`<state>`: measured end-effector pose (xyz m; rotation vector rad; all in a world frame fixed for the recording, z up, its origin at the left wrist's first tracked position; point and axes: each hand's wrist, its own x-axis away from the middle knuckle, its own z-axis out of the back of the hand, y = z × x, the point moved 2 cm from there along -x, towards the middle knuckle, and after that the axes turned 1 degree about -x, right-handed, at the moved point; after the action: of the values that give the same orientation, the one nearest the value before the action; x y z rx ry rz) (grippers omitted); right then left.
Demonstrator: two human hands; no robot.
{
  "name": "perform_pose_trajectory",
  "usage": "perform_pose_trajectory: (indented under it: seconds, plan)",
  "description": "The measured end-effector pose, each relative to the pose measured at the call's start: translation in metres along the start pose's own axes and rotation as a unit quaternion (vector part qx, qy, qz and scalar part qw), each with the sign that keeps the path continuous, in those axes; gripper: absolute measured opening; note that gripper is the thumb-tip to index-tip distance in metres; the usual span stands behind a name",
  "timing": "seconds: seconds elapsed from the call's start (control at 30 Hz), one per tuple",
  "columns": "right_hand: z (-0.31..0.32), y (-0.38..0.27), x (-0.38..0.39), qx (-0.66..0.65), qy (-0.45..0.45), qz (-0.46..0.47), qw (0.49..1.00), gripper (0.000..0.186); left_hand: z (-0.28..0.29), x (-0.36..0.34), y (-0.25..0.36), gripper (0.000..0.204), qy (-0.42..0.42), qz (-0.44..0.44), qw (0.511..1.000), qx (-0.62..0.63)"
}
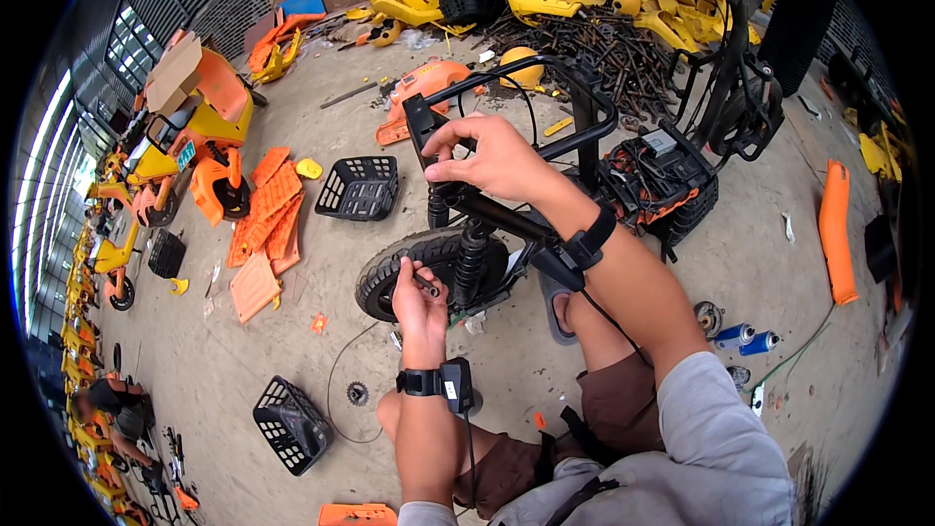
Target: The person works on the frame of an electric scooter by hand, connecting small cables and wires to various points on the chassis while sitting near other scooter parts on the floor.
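Observation:
A stripped black scooter frame lies on the concrete in front of me, rear wheel toward the left. My right hand grips the black rear rack bar of the frame. My left hand is closed on a small dark tool held against the wheel hub, beside the black coil shock. Both wrists carry black straps with small devices.
Two black baskets sit on the floor. Orange panels lie at left, an orange strip at right. Two blue spray cans lie near my right knee. Yellow plastic parts and scrap metal pile up behind. A person crouches far left.

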<state>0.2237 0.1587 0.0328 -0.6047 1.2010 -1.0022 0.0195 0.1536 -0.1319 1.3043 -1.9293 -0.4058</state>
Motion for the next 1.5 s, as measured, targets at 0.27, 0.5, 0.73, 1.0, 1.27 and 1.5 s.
perform_pose_trajectory:
  seconds: [0.27, 0.5, 0.73, 1.0, 1.27, 1.5]
  plan:
    - [0.000, -0.006, 0.001, 0.056, -0.035, -0.041, 0.997, 0.026, 0.002, -0.004, -0.002, 0.025, 0.008, -0.002, 1.000, 0.020]
    - [0.000, 0.005, 0.000, -0.053, -0.022, -0.042, 0.998, 0.024, 0.002, -0.001, -0.002, 0.025, 0.002, 0.004, 1.000, -0.001]
    - [0.000, 0.004, -0.001, -0.099, -0.024, -0.044, 0.994, 0.024, 0.003, -0.002, -0.002, 0.024, -0.006, 0.004, 1.000, 0.021]
    - [-0.001, 0.007, -0.002, -0.069, -0.019, -0.031, 0.997, 0.025, 0.001, -0.002, -0.003, 0.024, 0.009, 0.000, 1.000, 0.028]
    - [-0.004, 0.004, -0.001, -0.051, -0.007, -0.015, 0.999, 0.026, -0.001, 0.002, -0.001, 0.022, 0.003, 0.015, 1.000, 0.020]
    - [-0.012, -0.004, 0.001, 0.168, 0.066, 0.164, 0.970, 0.031, 0.004, 0.002, 0.003, 0.024, 0.001, 0.010, 1.000, 0.009]
